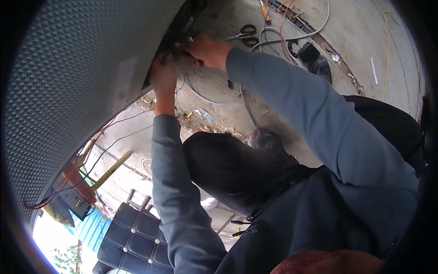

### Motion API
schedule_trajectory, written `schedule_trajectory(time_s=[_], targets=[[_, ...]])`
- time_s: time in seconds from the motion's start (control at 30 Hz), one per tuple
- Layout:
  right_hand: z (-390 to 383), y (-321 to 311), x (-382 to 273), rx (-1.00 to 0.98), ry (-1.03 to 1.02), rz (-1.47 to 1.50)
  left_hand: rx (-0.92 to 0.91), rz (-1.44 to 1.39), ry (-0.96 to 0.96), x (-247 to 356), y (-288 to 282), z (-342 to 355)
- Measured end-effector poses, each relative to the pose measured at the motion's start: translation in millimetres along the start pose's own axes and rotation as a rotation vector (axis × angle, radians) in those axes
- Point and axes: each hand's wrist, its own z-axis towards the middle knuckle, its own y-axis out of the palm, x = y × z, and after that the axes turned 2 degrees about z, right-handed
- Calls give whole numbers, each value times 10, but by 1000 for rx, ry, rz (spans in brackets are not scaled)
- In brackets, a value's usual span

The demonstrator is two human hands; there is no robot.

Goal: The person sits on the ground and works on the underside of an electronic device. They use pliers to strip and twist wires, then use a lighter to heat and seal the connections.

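Both hands work close together at the dark lower edge of a large grey dimpled metal panel [68, 68]. My left hand [163, 76] is closed at that edge, its fingertips partly hidden in the shadow. Just to its right, my right hand [205, 51] is bent inward with its fingers closed. What the two hands grip is too dark and small to make out. Thin wires [185, 82] hang below them. A pair of black-handled scissors [248, 35] lies on the floor beyond my right hand.
A grey cable [296, 40] loops over the concrete floor near a wooden-handled tool [265, 13]. Red and blue wires run beside it. A black box-shaped thing [309, 52] stands by my shoe [321, 68]. At the lower left are a black tufted seat [130, 237] and a yellow bar [112, 170].
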Motion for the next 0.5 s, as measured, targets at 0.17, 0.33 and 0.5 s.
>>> schedule_trajectory(time_s=[0.17, 0.33, 0.5], targets=[[-261, 85, -107, 194, 12, 1, 37, 33, 25, -110, 25, 6], [-492, -40, 75, 99, 25, -16, 24, 48, 5, -28, -5, 7], [-321, -85, 420, 96, -211, -345, 20, -8, -10, -38, 15, 31]])
